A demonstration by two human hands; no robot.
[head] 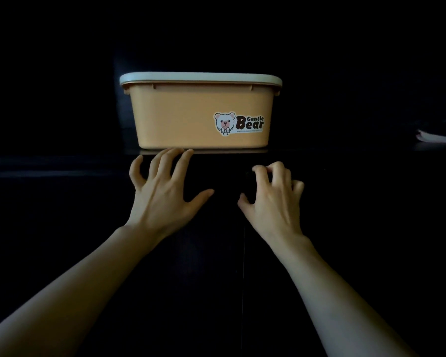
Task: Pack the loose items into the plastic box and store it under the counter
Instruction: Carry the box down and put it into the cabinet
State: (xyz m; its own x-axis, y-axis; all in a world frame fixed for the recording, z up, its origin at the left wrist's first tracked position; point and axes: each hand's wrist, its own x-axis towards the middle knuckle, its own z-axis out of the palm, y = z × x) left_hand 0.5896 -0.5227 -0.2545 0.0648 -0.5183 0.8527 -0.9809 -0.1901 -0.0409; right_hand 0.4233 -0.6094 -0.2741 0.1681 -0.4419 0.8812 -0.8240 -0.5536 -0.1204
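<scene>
Okay, status: one tan rectangular plastic box [191,119], one pale grey lid [200,78] seated on it, closed. One bear sticker [238,123] reading "Gentle Bear" sits on the right of the box's near wall. The box is on top of the dark surface [345,150], at its near edge, centre of view, upright.

Two bare hands are in view, both below the box against the dark front panel. The left hand [165,194] is released: fingers spread, slightly bent, thumb out to the right, holding nothing; its fingertips sit just under the box's bottom left edge. The right hand [271,202] is near the left one, lower right of the box, with its fingers curled in; it's too dark to tell if it grips anything.

One thin vertical seam [243,266] runs down the panel between the hands. One white paper stack [438,137] lies far right on the surface, well apart from the box.
</scene>
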